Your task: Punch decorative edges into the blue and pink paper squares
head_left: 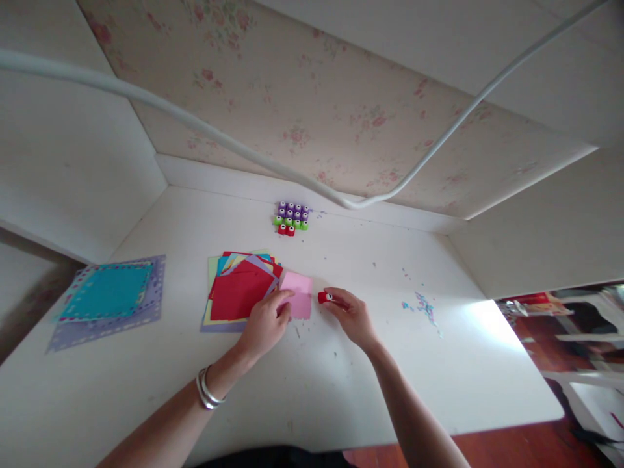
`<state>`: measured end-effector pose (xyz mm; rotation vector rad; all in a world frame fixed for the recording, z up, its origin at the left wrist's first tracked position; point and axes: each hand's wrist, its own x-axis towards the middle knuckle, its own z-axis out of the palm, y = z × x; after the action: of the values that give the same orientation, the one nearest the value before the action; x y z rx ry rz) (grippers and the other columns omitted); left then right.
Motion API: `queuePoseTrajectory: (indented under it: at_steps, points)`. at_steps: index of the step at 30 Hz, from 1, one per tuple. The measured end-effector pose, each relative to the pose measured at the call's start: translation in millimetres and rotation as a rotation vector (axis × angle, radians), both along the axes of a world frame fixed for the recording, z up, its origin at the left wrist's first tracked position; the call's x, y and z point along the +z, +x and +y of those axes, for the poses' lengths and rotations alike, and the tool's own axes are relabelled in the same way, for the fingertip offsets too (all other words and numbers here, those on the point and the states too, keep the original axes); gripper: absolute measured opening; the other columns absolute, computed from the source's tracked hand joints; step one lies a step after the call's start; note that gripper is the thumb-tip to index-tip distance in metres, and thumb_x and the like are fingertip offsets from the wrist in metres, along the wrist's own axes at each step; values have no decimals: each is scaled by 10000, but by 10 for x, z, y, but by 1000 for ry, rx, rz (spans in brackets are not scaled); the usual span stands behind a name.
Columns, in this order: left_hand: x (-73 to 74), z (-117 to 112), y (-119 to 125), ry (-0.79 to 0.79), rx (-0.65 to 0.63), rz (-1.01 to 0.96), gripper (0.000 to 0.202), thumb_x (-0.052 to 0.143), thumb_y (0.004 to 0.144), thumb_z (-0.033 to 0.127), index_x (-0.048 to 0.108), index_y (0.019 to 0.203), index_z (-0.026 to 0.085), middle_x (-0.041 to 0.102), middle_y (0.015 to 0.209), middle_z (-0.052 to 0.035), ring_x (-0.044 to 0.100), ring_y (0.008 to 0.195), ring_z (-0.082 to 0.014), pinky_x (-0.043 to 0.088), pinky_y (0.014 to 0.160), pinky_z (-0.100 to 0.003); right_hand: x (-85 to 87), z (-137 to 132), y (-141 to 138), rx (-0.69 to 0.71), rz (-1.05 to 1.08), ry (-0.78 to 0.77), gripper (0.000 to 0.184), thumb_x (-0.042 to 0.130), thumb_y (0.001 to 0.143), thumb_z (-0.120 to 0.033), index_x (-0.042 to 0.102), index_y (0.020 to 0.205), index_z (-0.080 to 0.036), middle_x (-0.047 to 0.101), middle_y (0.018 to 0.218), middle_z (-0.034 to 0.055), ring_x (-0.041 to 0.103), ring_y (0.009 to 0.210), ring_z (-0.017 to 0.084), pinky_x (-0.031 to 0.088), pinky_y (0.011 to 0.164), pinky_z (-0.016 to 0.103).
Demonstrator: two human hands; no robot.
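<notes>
My right hand (pixel 350 316) grips a small red craft punch (pixel 324 297) with a white and black button on top, just right of a pink sheet of paper (pixel 301 290). A narrow gap shows between punch and paper. Index finger and thumb of my left hand (pixel 268 322) close on the pink sheet's lower left part; whether the sheet is lifted off the table I cannot tell. Under and beside that wrist lies a loose stack of coloured paper, with a red sheet (pixel 238 292) on top.
Purple, green and red punches (pixel 291 217) stand in rows near the back wall. At the left lie punched blue sheets (pixel 110 292) on purple ones. Paper bits (pixel 425 309) are scattered on the right of the white table (pixel 341 403). A white cable (pixel 234 146) hangs across the view.
</notes>
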<state>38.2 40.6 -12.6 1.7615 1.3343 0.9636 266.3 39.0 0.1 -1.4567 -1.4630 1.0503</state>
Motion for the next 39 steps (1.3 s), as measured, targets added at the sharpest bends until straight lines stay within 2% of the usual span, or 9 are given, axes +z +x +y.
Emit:
queuePoseTrajectory:
  at_steps: [4, 9, 18, 39]
  points:
    - [38, 6, -7, -24, 12, -64, 193, 508, 905, 243, 649, 1034, 216, 706, 1059, -51, 697, 931, -186, 573, 831, -307, 13, -4, -4, 2, 10, 2, 266, 692, 791, -322, 701, 1040, -230, 718, 1057, 65, 693, 935, 208, 572, 867, 380]
    - [45, 14, -14, -134, 38, -192, 209, 540, 898, 313, 642, 1029, 184, 713, 1019, -70, 710, 682, -150, 582, 593, -240, -12, -21, -17, 4, 9, 17, 250, 683, 797, -301, 697, 1039, -241, 720, 1033, 55, 690, 927, 205, 562, 873, 377]
    - [20, 19, -19, -139, 27, -145, 225, 546, 896, 312, 659, 1049, 190, 712, 1070, -73, 721, 792, -175, 598, 671, -265, -38, -47, -31, 6, -21, 28, 248, 678, 794, -280, 701, 1038, -244, 716, 1042, 56, 683, 920, 202, 559, 855, 364]
    - [52, 20, -19, -185, 19, -220, 244, 541, 893, 330, 651, 1052, 181, 708, 1065, -81, 714, 656, -147, 593, 583, -243, -13, -74, -83, 33, -110, 89, 245, 685, 805, -315, 709, 1040, -251, 713, 1042, 65, 673, 927, 208, 552, 845, 354]
